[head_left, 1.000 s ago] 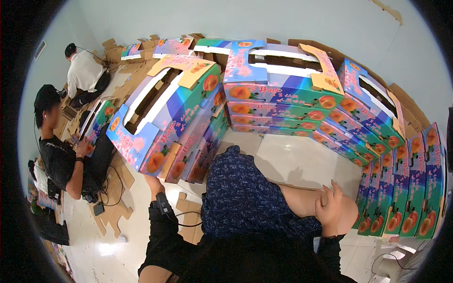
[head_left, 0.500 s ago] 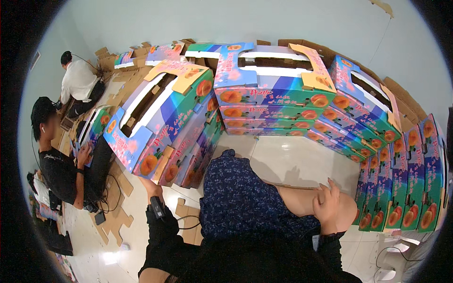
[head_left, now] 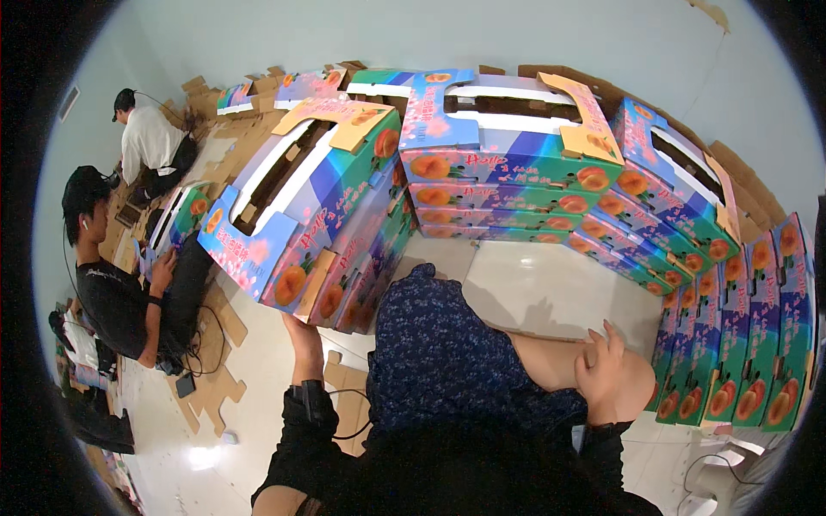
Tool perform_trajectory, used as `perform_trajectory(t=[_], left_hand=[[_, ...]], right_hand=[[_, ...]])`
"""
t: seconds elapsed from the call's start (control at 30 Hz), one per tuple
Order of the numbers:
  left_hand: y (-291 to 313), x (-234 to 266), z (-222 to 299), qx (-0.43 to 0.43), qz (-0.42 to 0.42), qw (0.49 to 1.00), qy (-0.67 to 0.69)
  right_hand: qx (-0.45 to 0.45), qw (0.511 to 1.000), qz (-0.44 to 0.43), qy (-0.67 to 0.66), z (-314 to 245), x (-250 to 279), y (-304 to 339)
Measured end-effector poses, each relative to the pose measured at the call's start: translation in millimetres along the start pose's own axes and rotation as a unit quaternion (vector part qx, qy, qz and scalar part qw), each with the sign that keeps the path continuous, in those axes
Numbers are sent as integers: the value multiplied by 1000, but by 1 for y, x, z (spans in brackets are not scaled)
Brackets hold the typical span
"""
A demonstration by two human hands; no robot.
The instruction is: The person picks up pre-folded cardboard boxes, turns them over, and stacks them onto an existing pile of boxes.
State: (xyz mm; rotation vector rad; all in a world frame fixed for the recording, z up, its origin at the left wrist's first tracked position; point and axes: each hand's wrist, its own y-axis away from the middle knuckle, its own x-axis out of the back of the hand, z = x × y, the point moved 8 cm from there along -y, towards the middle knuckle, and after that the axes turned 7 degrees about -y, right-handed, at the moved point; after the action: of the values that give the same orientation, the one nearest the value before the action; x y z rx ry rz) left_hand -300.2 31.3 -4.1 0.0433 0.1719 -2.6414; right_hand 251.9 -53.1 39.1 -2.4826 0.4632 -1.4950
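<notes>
Boxes printed with orange fruit and pink blossoms form a rough arc around the seated person, in front of a pale wall [head_left: 430, 34]. The near stack [head_left: 357, 279], to the person's left, leans at a slant, and its top box [head_left: 331, 211] shows a long slot between white flaps, with a blue corner panel at one end and a yellow one at the other. The left hand [head_left: 298, 323] reaches to the lower edge of this stack; the fingers are hidden there, so I cannot tell whether they grip it or only touch it. A dark device [head_left: 318, 404] sits at that wrist, and a black cable [head_left: 368, 423] loops beside it. The right hand [head_left: 600, 371] holds nothing: it rests by the bare knee [head_left: 635, 387], its fingers apart and loosely bent. Dark blue patterned cloth [head_left: 443, 361] covers the other leg. Straight ahead stands a middle stack [head_left: 495, 202], with an angled stack [head_left: 675, 206] just beside it and a row of upright boxes [head_left: 740, 344] farther right. At left, a co-worker in black [head_left: 116, 301] has a hand on another box [head_left: 182, 219], near flat brown cardboard [head_left: 219, 383] on the floor.
</notes>
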Motion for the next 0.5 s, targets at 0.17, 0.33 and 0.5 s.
perform_trajectory(t=[0.17,0.33,0.5], left_hand=[[20,-2,-40,100,3,988,120],[85,-4,-69,162,45,985,-47],[137,-64,-32,246,-56,927,-278]], right_hand=[[-14,1000,-4,1,4,0,0],[2,1000,13,-10,2,4,2],[0,999,7,-33,0,5,4]])
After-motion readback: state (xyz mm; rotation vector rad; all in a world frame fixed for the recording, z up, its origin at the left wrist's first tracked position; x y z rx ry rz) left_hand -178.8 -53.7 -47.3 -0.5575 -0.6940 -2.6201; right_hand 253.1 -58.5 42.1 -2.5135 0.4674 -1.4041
